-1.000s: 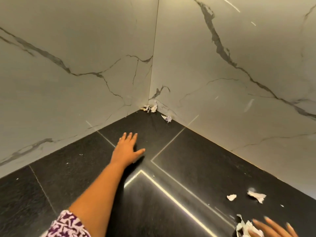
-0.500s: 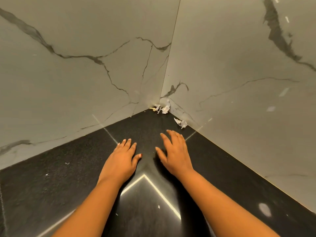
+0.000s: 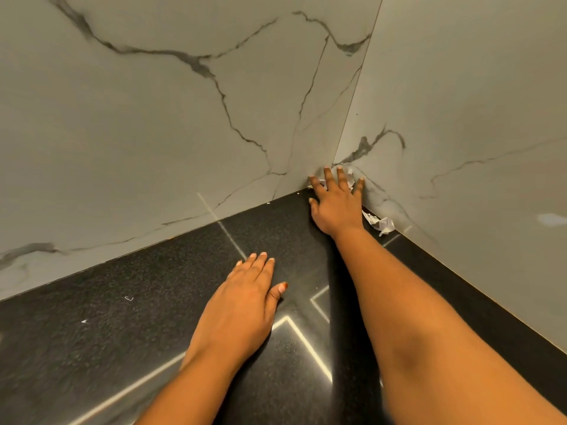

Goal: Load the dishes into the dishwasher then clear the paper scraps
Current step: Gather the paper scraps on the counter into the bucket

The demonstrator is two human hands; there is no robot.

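The corner scraps are covered by the right hand, fingers spread wide over them, while the left hand is laid flat, well behind.

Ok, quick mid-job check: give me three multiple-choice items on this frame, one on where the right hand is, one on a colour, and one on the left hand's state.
1. Where is the right hand?
A. In the corner where the veined grey marble walls meet, on the white paper scraps
B. At the near edge of the surface
C. Raised in the air

2. What colour is the speckled stone surface?
A. White
B. Black
C. Red

3. How is the left hand?
A. Clenched in a fist
B. Pinching a scrap
C. Flat on the surface, fingers straight

Answers:
1 A, its fingertips reach the wall joint over the scraps.
2 B, the stone is dark all the way across.
3 C, it lies palm down and holds nothing.
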